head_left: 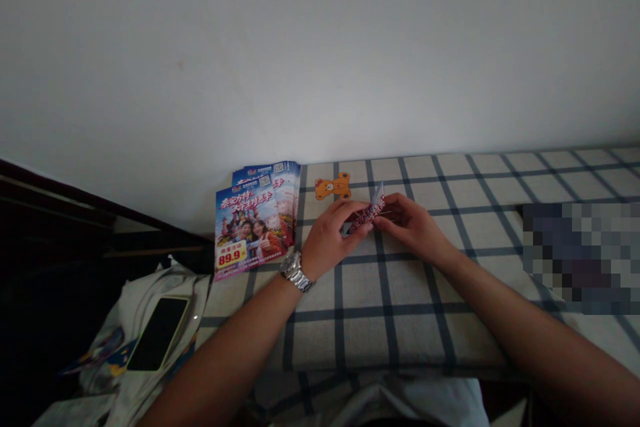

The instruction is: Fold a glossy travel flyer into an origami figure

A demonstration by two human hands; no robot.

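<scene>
A small piece of folded printed paper [369,215], red and white with a pale blue tip, is pinched between my two hands above the checked cloth. My left hand [331,237], with a metal watch [296,271] at its wrist, grips the paper's left side between thumb and fingers. On the other side, my right hand [411,225] has its thumb and fingertips closed on the paper's right end. Part of the paper is hidden behind the fingers. Left of my hands lies a stack of printed flyers [250,230], the top ones fanned out.
The checked cloth [365,333] covers the surface up to a white wall [350,53]. A bear-shaped cutout [333,187] lies just behind my hands. Lower left, a phone [159,333] rests on white bags [135,293]. A blurred-out dark item [575,257] is at the right.
</scene>
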